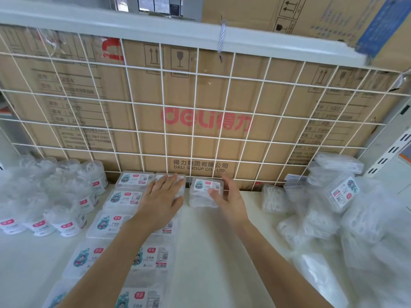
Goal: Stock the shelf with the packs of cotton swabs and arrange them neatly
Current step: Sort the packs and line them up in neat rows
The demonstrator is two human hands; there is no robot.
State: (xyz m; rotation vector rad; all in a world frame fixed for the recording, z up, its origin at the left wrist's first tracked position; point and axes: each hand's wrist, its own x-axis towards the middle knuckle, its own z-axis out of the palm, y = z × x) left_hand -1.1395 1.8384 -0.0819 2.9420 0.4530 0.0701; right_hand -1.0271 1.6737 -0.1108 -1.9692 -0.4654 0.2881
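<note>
Clear-plastic swab pack point(205, 192) gripped in right hand point(231, 196), fingers curled; left hand point(163, 196), fingers flat, steadies neighbouring pack point(159, 176). Seat it flush against wire grid point(192, 134), edges aligned.

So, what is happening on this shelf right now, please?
A person is stocking a white shelf with flat clear packs of cotton swabs. The left hand rests flat on the packs already laid in rows. The right hand holds one pack near the wire grid at the back, to the right of those rows. A loose heap of packs lies on the right.
</note>
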